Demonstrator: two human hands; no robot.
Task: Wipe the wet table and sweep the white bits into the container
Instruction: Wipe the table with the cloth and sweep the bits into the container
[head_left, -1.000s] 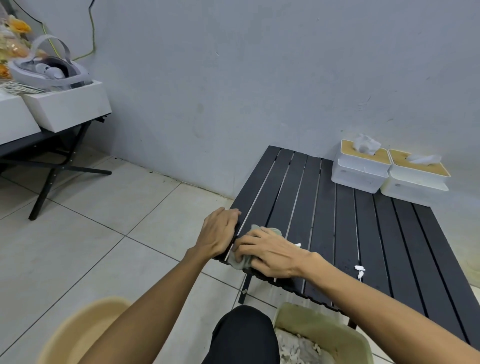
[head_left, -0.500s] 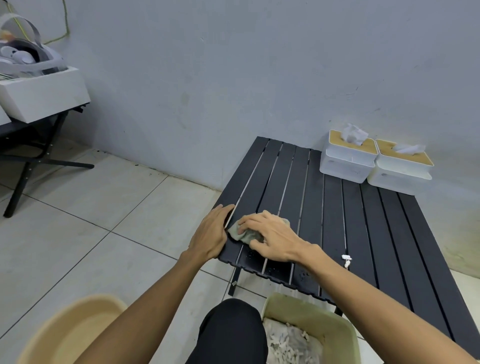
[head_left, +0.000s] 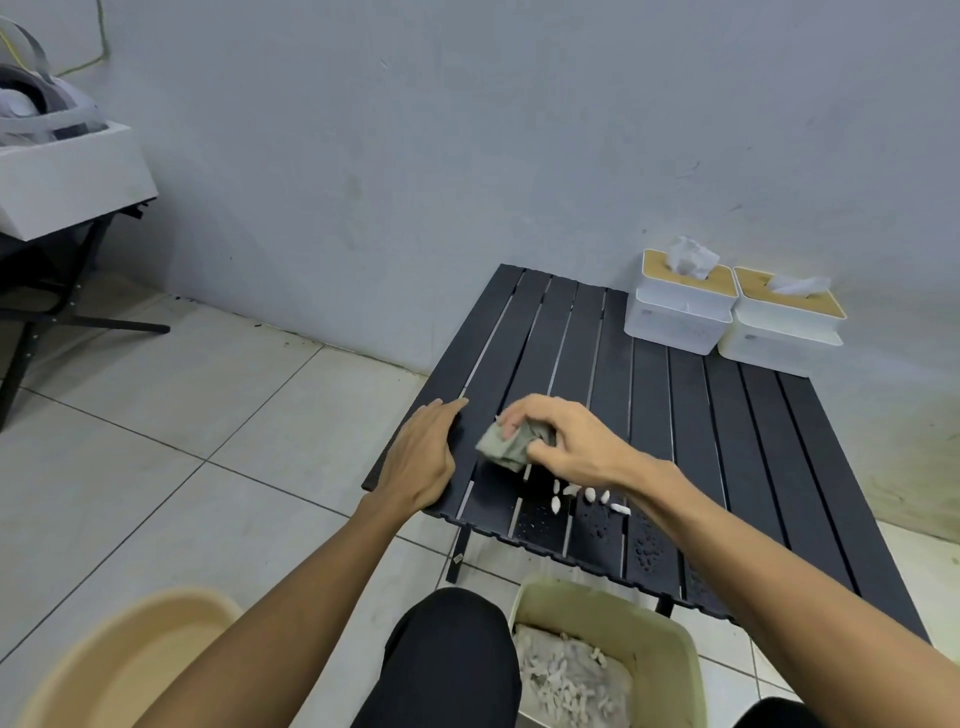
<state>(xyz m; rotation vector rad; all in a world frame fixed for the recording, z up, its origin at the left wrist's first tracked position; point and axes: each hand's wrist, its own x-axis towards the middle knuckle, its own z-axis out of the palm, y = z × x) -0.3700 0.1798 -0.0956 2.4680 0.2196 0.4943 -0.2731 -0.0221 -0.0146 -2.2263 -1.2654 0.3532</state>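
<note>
The left hand lies flat on the left edge of the black slatted table, its fingers straight and close together, the palm pressing down on the outer slat. The right hand is just beside it, over the near part of the table, and its curled fingers and thumb pinch a crumpled grey-green cloth. The cloth sticks out on the left side of this hand and touches the table surface, or hangs very close to it; I cannot tell which. A small row of white bits lies on the slats under the right wrist, near the front edge. Between these bits and the front edge, water drops shine on the slats. The pale green container stands on the floor just below this front edge, beside a knee in black cloth, and it holds a heap of similar white pieces. Two white tissue boxes with tan lids stand side by side at the far right corner of the table, against the wall. A beige basin is on the floor at the lower left.
</note>
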